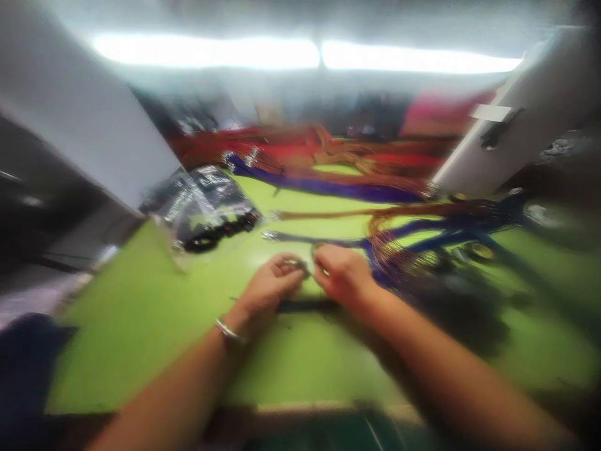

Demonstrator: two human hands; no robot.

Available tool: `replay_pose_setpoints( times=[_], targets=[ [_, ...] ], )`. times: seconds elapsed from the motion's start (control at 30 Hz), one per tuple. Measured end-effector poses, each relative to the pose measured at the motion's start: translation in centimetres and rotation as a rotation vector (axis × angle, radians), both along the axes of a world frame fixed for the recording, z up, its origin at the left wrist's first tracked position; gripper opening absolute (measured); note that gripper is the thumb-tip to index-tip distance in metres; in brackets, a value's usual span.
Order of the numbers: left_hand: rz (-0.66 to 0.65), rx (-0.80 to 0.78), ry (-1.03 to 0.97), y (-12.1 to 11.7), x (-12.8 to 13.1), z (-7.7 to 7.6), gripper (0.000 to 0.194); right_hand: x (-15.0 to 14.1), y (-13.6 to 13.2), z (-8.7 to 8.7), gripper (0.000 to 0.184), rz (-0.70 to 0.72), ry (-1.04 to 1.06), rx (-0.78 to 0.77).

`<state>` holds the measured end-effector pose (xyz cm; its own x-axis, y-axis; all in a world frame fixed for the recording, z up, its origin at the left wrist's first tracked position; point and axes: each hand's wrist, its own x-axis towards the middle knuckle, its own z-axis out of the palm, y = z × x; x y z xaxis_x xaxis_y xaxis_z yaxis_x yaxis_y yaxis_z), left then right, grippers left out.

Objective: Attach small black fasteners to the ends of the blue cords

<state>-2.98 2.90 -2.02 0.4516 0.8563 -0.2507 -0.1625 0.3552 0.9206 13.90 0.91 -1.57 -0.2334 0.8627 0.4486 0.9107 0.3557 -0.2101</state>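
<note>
Over the middle of a green tabletop, my two hands are close together, almost fingertip to fingertip. My left hand, with a metal bracelet at the wrist, pinches a small dark piece too blurred to name. Curled into a grip just to its right is my right hand; what its fingers hold is hidden. Beneath the hands lies a dark strip. Just beyond them a thin blue wire bundle with a pale connector end runs to the right.
A clear plastic bag with black parts lies at the back left. Brown wires and dark blue wires tangle at the right. Behind stretch a purple-blue bundle and red-orange wires. Panels flank the table.
</note>
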Motion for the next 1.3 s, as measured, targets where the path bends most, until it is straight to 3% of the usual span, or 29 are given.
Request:
replay_pose_setpoints(
  times=[0.27, 0.47, 0.67, 1.3],
  targets=[
    [-0.018, 0.102, 0.01, -0.1, 0.2, -0.6, 0.03, 0.2, 0.8, -0.4, 0.013, 0.022, 0.516, -0.366],
    [-0.068, 0.221, 0.085, 0.1, 0.2, -1.5, 0.025, -0.4, 0.7, -0.7, 0.013, -0.031, 0.447, -0.34],
    [-0.081, 0.148, 0.026, 0.2, 0.0, -1.2, 0.03, -0.1, 0.5, -0.3, 0.01, -0.015, 0.577, -0.376],
    [-0.035, 0.165, 0.083, -0.3, 0.5, -0.2, 0.03, -0.1, 0.4, 0.2, 0.008, -0.06, 0.41, -0.378]
  ],
)
